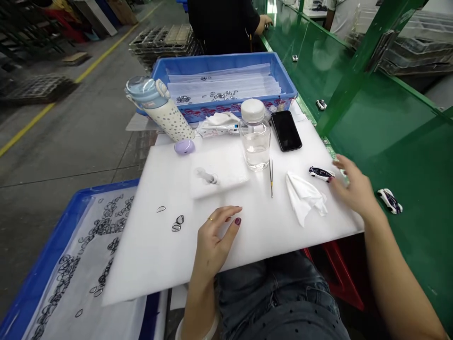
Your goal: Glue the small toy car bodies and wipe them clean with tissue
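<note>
My right hand (354, 189) is at the right edge of the white foam board (262, 245). Its thumb reaches the rear end of a small white and dark toy car (321, 174), with the fingers apart. Over the front of the board is my left hand (215, 241), its fingers loosely curved and nothing between them. Left of it lie several small black-rimmed clear pieces (176, 227). A crumpled white cloth (304, 198) and tweezers (271, 178) lie between the hands. Beyond my left hand, a small translucent tube (207, 176) rests on a white foam block (221, 186).
Along the board's back are a clear bottle (255, 146), a phone (286, 131), a dotted tumbler (164, 113) and a purple case (184, 147). Blue crates (219, 60) stand behind and at left. More toy cars (390, 201) sit on the green bench (403, 141). A person sits ahead.
</note>
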The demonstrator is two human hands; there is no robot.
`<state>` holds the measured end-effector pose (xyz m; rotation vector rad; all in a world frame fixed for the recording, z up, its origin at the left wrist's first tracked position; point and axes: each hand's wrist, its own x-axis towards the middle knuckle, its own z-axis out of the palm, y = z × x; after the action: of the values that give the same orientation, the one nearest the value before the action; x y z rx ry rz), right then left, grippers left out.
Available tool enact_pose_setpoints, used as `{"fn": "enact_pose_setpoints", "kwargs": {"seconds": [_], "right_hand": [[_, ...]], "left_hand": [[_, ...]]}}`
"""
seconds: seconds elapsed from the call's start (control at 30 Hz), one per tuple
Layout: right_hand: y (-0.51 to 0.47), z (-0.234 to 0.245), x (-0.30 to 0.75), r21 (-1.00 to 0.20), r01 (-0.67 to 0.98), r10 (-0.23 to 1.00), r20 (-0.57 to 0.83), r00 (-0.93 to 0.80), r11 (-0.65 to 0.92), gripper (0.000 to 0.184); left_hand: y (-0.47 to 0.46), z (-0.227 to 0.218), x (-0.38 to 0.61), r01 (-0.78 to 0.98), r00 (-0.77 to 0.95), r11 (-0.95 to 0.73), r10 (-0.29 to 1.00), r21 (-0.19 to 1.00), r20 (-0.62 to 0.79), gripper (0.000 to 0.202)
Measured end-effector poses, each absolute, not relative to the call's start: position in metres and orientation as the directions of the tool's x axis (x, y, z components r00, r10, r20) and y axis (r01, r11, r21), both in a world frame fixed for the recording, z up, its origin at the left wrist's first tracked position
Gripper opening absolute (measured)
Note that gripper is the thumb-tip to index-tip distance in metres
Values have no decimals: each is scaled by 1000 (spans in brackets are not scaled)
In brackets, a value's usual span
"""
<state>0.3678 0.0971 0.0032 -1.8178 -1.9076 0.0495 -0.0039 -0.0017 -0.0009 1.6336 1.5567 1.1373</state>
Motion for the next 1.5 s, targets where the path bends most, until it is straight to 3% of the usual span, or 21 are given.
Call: {"fn": "enact_pose_setpoints", "kwargs": {"seconds": [0.2,0.3,0.37,0.43,0.47,0.57,0.6,0.67,0.77,0.83,0.93,1.0,1.07,1.13,1.2,1.27,1.37,1.43,1.5], "right_hand": [[111,13,335,-228,965,978,190,-88,131,58],[105,16,325,-227,967,954,296,-43,114,55],[94,14,298,-295,931,905,418,-78,216,52],[79,11,258,-346,803,839,445,-315,485,50],[71,10,236,-349,684,765,371,-527,640,53],[60,15,186,-383,448,552,225,-803,808,47],[61,20,176,-414,436,553,219,-804,799,39],[72,35,162,-506,496,669,247,-701,706,30],[99,55,145,-633,551,812,231,-536,544,51],[117,62,131,-666,522,784,156,-601,533,55],[135,64,113,-658,527,729,48,-683,538,30],[140,63,110,-690,512,723,24,-691,511,28],[139,65,114,-802,396,723,65,-687,448,24],[132,66,122,-923,160,748,172,-641,350,14],[120,63,131,-965,-86,785,253,-566,249,7],[107,57,138,-973,-197,819,210,-534,121,11],[94,49,146,-992,-123,798,54,-601,-26,36],[88,50,151,-989,-147,774,78,-629,-20,56],[82,57,157,-961,-277,772,190,-607,19,70]], "left_hand": [[-6,2,-4,530,-19,-141,984,836,178,22],[-6,2,-2,546,-8,-145,984,825,178,23],[-4,2,-1,543,-21,-141,983,828,181,26],[-4,2,0,530,-72,-123,979,839,189,31],[-6,2,0,521,-106,-110,976,846,192,34],[-19,-2,-2,534,-148,-82,971,842,189,41],[-26,-4,-2,557,-134,-85,972,826,190,41],[-39,-7,0,620,-93,-109,973,777,210,41],[-50,-8,9,665,-11,-183,967,724,254,45],[-45,-7,15,667,61,-239,962,706,268,51],[-25,-6,18,703,146,-299,949,646,280,61],[-12,-6,19,718,167,-328,937,613,306,58],[-4,-5,21,712,144,-339,928,615,344,49],[-3,-3,24,687,109,-337,924,644,367,43],[-8,-1,28,644,70,-322,928,694,366,41],[-13,1,32,603,8,-282,937,746,348,40],[-16,4,38,563,-102,-214,940,798,324,37],[-14,4,40,533,-146,-192,939,824,313,35],[-12,5,40,503,-172,-173,940,847,294,33]]}}
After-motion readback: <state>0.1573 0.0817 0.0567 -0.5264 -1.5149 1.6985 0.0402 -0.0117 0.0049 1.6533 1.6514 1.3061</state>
